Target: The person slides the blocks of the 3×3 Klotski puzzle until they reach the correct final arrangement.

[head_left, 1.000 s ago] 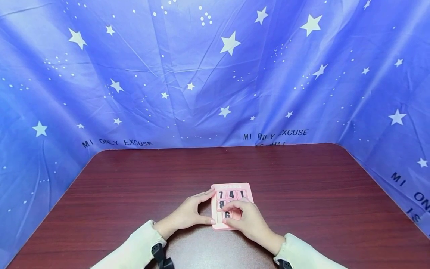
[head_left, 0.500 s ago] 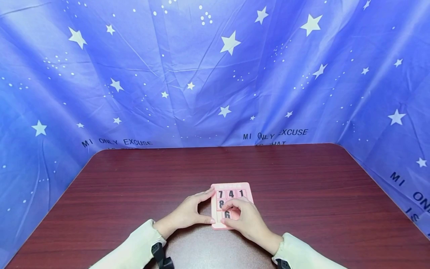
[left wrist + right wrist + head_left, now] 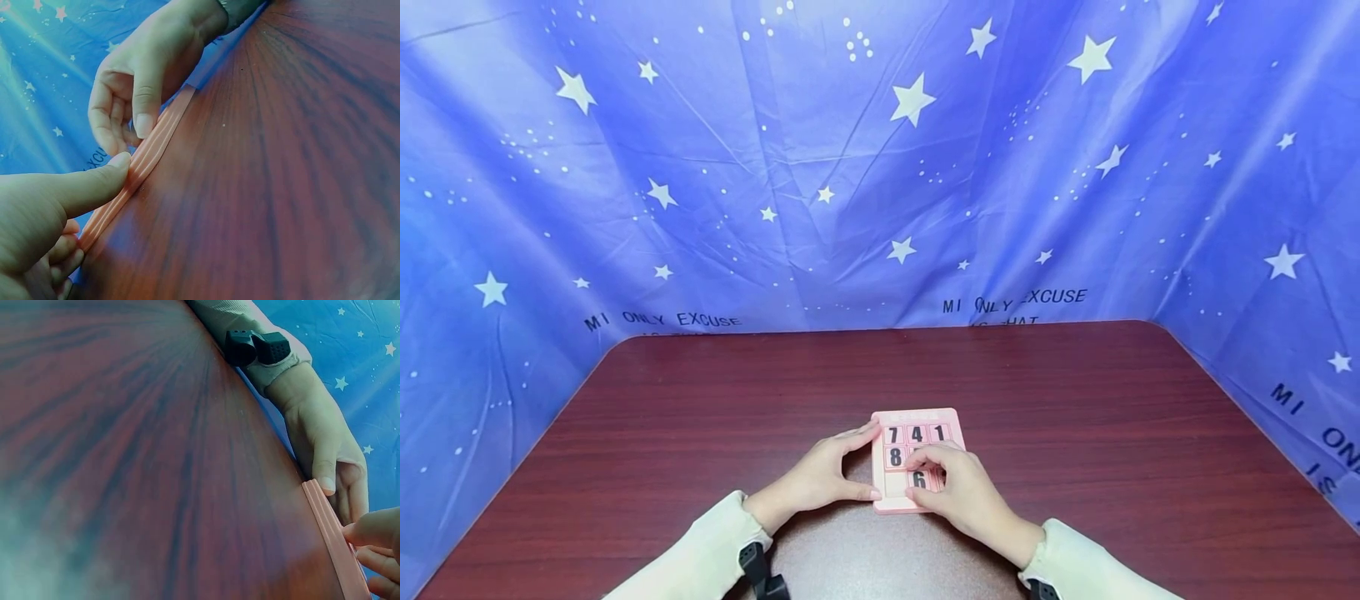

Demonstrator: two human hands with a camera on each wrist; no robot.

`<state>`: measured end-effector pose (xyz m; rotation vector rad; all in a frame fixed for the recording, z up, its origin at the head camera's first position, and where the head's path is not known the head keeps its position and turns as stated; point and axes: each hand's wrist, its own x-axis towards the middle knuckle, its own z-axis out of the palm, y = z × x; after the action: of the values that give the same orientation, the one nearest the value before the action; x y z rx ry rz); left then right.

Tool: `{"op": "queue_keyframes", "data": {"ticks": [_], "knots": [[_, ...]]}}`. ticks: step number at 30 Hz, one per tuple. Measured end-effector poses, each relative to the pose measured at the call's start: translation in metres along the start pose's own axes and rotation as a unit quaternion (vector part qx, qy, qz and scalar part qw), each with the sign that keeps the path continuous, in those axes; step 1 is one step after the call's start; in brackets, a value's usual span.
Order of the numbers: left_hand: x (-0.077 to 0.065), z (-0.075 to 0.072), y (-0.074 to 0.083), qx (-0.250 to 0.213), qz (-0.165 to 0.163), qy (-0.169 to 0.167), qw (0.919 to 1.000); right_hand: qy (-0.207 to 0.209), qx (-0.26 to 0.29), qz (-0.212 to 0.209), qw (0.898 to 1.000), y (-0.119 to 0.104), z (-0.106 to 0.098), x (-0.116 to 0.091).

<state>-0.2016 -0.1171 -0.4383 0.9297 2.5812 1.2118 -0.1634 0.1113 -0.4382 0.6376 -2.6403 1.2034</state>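
Note:
A pink number slide puzzle (image 3: 894,504) lies flat on the table, its top row reading 7, 4, 1. Below the 7 is an 8; the tile slot under that 8 is bare. My left hand (image 3: 816,477) holds the puzzle's left side, thumb at the near corner and fingers toward the far one. My right hand (image 3: 964,493) lies over the right part, with thumb and index fingertip touching around the 6 tile (image 3: 919,481). It hides several tiles. In the left wrist view the puzzle's near edge (image 3: 145,156) runs beneath both thumbs.
The dark red wood-grain table (image 3: 715,392) extends around the puzzle. Blue star-printed cloth (image 3: 820,150) hangs behind and at the sides. A black wrist device (image 3: 762,571) sits on the left sleeve.
The 6 tile and my right hand have shifted slightly right, widening the bare slot under the 8. The left hand and puzzle stay in place.

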Motion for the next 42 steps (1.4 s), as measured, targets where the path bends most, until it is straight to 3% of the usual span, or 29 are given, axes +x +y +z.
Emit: {"op": "queue_keyframes", "data": {"ticks": [13,22,31,42], "knots": [[-0.001,0.001,-0.003,-0.005,0.005,-0.001,1.0,-0.01,0.021,0.001,1.0,0.006,-0.004,-0.003],[-0.001,0.002,-0.004,-0.006,0.006,0.0,1.0,-0.018,0.087,-0.002,0.996,0.012,-0.009,0.005],[-0.002,0.001,-0.002,-0.01,0.006,0.0,0.9999,-0.003,0.058,0.007,0.998,0.015,-0.005,0.019],[-0.001,0.002,-0.003,-0.012,0.0,-0.003,0.9999,-0.009,0.045,0.017,0.999,0.018,-0.004,0.018]]}}
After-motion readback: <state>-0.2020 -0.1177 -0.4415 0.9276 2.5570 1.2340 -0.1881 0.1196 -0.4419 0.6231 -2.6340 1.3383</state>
